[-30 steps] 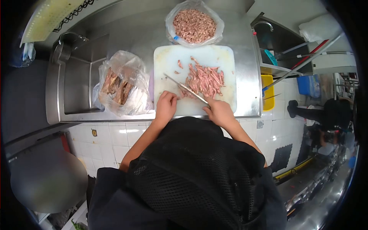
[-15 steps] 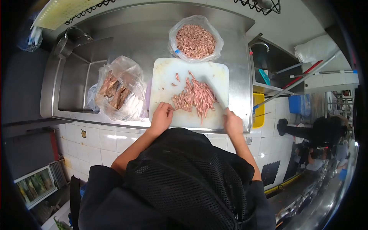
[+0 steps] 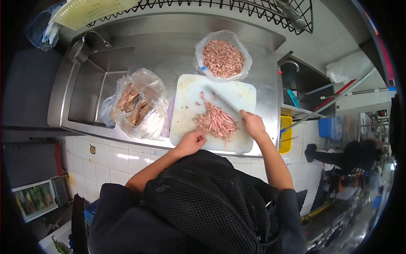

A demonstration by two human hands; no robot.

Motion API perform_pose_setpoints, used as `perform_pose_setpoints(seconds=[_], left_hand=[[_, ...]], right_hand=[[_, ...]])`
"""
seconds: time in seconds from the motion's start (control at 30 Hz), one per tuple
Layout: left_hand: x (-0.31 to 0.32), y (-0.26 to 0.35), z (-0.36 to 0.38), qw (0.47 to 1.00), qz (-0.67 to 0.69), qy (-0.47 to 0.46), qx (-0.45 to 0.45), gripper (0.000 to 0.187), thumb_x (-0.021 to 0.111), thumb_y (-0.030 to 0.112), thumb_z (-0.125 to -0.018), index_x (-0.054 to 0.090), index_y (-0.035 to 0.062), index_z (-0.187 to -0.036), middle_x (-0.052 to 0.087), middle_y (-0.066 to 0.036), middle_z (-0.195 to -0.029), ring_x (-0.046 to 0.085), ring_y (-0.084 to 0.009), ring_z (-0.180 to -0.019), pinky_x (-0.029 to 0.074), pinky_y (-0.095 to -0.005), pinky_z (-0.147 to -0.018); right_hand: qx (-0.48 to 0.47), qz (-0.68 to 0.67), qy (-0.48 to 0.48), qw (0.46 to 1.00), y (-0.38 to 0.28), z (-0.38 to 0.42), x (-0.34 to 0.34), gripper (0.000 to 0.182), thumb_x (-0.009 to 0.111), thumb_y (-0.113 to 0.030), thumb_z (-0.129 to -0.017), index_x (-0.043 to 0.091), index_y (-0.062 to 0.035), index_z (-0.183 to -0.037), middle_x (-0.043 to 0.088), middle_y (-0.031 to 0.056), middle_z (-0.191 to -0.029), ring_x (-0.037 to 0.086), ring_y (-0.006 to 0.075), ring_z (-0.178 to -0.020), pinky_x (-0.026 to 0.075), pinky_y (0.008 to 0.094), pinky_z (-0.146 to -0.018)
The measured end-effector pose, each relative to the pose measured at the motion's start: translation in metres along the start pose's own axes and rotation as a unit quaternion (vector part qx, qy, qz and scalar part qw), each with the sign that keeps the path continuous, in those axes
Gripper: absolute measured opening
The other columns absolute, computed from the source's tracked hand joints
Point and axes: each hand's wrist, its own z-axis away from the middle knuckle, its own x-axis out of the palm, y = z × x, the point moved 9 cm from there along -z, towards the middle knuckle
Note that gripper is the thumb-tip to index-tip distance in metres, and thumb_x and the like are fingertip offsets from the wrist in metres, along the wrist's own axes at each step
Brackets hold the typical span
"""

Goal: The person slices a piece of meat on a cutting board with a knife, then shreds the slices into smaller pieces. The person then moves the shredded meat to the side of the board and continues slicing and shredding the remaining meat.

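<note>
My right hand (image 3: 253, 123) is closed round the handle of a knife (image 3: 226, 100). Its blade slants up and left across the white cutting board (image 3: 192, 84), above the far side of a pile of thin pinkish meat strips (image 3: 218, 122). At the near left of that pile, my left hand (image 3: 192, 143) rests on the board's front edge with its fingers curled in; I see nothing in them. A few loose scraps of meat (image 3: 198, 103) lie on the board beyond the pile.
Behind the board stands a clear bag of chopped meat (image 3: 224, 58). To the left, an open plastic bag (image 3: 139, 106) holds large brown meat pieces, beside a steel sink (image 3: 91, 93). A wire rack (image 3: 237, 5) hangs above. A yellow bin (image 3: 286, 135) stands at right; another person (image 3: 355, 154) is farther off.
The knife has swung from the pile's right side to its far side, blade now pointing up-left. My left hand has moved right along the board. The strips are gathered closer, and the view has tilted.
</note>
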Motion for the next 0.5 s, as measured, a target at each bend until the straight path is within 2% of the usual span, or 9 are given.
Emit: perform_pose_setpoints(seconds=[0.03,0.07,0.1,0.17,0.23,0.3,0.37,0.43,0.5], left_hand=[[0.003,0.004,-0.002,0.999,-0.028,-0.026,0.005,0.012,0.074,0.011,-0.092,0.069,-0.0002,-0.095,0.068,-0.013,-0.081,0.068,-0.0261,-0.074,0.055,-0.0388,-0.07],[0.003,0.005,-0.006,0.999,-0.027,-0.025,0.005,0.012,0.074,0.011,-0.092,0.069,-0.0002,-0.095,0.068,-0.013,-0.081,0.068,-0.0261,-0.074,0.055,-0.0388,-0.07],[0.001,0.008,-0.011,0.999,-0.018,-0.005,0.026,0.013,0.075,0.011,-0.092,0.069,-0.0004,-0.095,0.067,-0.014,-0.084,0.068,-0.0266,-0.075,0.055,-0.0387,-0.071],[0.0,0.006,-0.019,0.999,-0.004,0.018,0.046,0.013,0.075,0.011,-0.092,0.069,-0.0006,-0.095,0.067,-0.014,-0.087,0.068,-0.0271,-0.077,0.055,-0.0386,-0.071],[0.003,0.007,-0.022,0.997,-0.039,0.005,0.067,0.012,0.076,0.009,-0.093,0.07,0.0004,-0.1,0.064,-0.011,-0.097,0.067,-0.0193,-0.082,0.055,-0.033,-0.073],[0.002,0.009,-0.019,0.997,-0.026,0.01,0.074,0.011,0.075,0.009,-0.093,0.07,0.0005,-0.099,0.065,-0.01,-0.094,0.067,-0.0192,-0.08,0.054,-0.033,-0.073],[0.003,0.015,-0.017,0.996,-0.012,0.0,0.083,0.01,0.075,0.009,-0.094,0.071,0.0006,-0.097,0.066,-0.01,-0.09,0.067,-0.019,-0.079,0.054,-0.033,-0.072],[0.025,-0.005,-0.015,0.99,0.038,-0.128,-0.045,0.012,0.075,0.013,-0.093,0.072,0.0017,-0.095,0.069,-0.009,-0.084,0.067,-0.0199,-0.076,0.054,-0.0345,-0.072],[0.037,0.005,-0.021,0.986,-0.006,-0.168,-0.007,0.013,0.075,0.015,-0.093,0.073,0.0025,-0.094,0.071,-0.009,-0.082,0.068,-0.0205,-0.075,0.055,-0.0357,-0.072]], right_hand=[[-0.045,-0.007,-0.026,0.999,-0.012,-0.005,0.006,0.023,0.062,-0.009,-0.093,0.06,-0.0094,-0.116,0.073,0.0179,-0.097,0.073,0.0411,-0.087,0.057,0.0527,-0.076],[-0.088,-0.013,-0.054,0.995,-0.023,-0.007,0.012,0.023,0.062,-0.009,-0.092,0.06,-0.0092,-0.115,0.073,0.0175,-0.098,0.073,0.0408,-0.088,0.057,0.0521,-0.077],[-0.09,-0.012,-0.055,0.994,-0.03,-0.009,0.009,0.023,0.062,-0.009,-0.092,0.06,-0.0092,-0.115,0.073,0.0175,-0.098,0.073,0.0408,-0.088,0.057,0.0521,-0.077],[-0.165,0.004,-0.097,0.981,-0.056,-0.008,0.0,0.025,0.062,-0.009,-0.091,0.064,-0.0103,-0.117,0.074,0.0154,-0.101,0.073,0.0394,-0.09,0.057,0.0514,-0.078],[-0.175,-0.015,-0.095,0.98,-0.055,-0.011,-0.011,0.027,0.062,-0.01,-0.092,0.066,-0.0112,-0.118,0.074,0.0144,-0.102,0.073,0.0388,-0.091,0.057,0.0511,-0.078],[-0.18,-0.036,-0.09,0.979,-0.046,-0.014,-0.012,0.028,0.062,-0.01,-0.093,0.067,-0.0122,-0.12,0.074,0.0133,-0.103,0.073,0.0383,-0.092,0.057,0.0508,-0.079],[-0.12,-0.046,-0.029,0.991,-0.02,-0.015,-0.014,0.031,0.062,-0.011,-0.093,0.069,-0.0133,-0.123,0.074,0.0129,-0.106,0.073,0.0379,-0.092,0.057,0.0506,-0.08],[-0.107,-0.034,-0.043,0.993,-0.014,-0.005,-0.01,0.03,0.062,-0.011,-0.094,0.068,-0.0131,-0.123,0.074,0.013,-0.106,0.072,0.038,-0.093,0.057,0.0503,-0.08],[-0.114,-0.021,-0.083,0.99,-0.018,0.009,-0.005,0.031,0.061,-0.01,-0.094,0.067,-0.0132,-0.124,0.074,0.0128,-0.108,0.072,0.0378,-0.094,0.058,0.0493,-0.081]])
